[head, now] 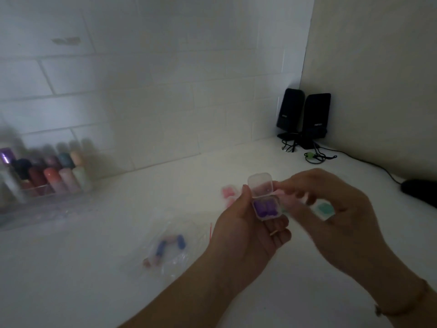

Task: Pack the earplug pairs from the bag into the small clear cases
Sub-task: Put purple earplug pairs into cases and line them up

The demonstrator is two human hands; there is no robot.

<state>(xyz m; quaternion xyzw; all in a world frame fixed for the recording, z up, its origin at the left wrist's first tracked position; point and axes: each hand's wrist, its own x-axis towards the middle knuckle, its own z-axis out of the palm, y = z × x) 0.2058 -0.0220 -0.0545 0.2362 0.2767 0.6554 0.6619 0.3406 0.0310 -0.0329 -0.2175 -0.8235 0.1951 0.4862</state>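
My left hand [246, 230] holds a small clear case [266, 200] above the white desk, its lid hinged up. Inside lies a purple earplug pair [265, 206]. My right hand [331, 204] pinches the right edge of the raised lid with thumb and fingertips. On the desk to the lower left lies the clear plastic bag [170, 252] with blue and pink earplugs inside. A case with pink earplugs [228, 195] sits behind my left hand. A case with green earplugs [325, 209] shows partly behind my right hand's fingers.
A clear organiser [45, 183] with several coloured tubes stands at the far left against the tiled wall. Two black speakers [305, 117] with cables occupy the back right corner. A dark object [421, 190] lies at the right edge.
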